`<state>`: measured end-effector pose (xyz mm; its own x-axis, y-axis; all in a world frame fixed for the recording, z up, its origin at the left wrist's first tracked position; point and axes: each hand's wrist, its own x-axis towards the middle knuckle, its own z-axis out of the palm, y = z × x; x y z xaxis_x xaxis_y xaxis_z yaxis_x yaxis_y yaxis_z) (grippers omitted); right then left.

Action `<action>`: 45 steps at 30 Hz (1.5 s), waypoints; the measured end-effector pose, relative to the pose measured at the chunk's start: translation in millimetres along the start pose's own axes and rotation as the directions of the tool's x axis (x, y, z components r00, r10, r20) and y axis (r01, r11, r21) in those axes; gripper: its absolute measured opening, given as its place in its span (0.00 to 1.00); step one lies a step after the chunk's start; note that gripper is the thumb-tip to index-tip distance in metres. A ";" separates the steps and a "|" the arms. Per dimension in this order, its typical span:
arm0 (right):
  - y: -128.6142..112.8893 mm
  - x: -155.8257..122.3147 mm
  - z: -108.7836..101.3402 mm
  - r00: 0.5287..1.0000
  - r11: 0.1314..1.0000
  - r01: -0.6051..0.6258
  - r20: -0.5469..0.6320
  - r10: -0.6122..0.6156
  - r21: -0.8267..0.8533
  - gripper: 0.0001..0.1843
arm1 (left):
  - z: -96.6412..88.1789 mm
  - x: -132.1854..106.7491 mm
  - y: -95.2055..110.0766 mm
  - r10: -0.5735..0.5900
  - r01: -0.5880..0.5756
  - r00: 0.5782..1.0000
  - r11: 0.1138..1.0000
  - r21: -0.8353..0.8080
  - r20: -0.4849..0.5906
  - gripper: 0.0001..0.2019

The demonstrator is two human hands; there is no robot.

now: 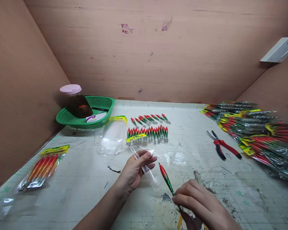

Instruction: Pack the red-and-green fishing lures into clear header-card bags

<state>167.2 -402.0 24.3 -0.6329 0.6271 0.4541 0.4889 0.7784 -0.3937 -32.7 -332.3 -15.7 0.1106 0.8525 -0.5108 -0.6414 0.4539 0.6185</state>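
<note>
My left hand (pixel 136 167) is closed on a clear plastic bag (pixel 150 179) whose yellow "BCT LURE" header (pixel 136 138) points away from me. In my right hand (pixel 198 201) is a red and green fishing lure (pixel 166 178), gripped near its hook end, with its red tip toward the bag. Lure and bag are apart. Beyond the left hand, several like lures (pixel 159 133) lie in a row, partly behind the header. A looser group of lures (pixel 150 119) lies farther back.
A stack of flat bags (pixel 112 137) lies left of the lures. Behind it stands a green basket (pixel 86 126) holding a lidded jar (pixel 79 107). At left is a packed bag of orange-red lures (pixel 43 169). Red-handled pliers (pixel 222 145) and piled packed lures (pixel 266 145) are at right.
</note>
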 end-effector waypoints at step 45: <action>21.9 20.3 38.2 0.955 0.962 -0.094 -0.295 0.015 -0.256 0.17 | 6.4 -14.4 -6.6 -0.100 0.040 0.920 0.986 0.163 0.379 0.21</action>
<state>142.2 -373.3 -5.7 -0.4203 0.6190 0.6635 0.6835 0.6969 -0.2172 -25.2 -345.9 -8.6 0.4537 0.8371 -0.3058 -0.5040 0.5240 0.6866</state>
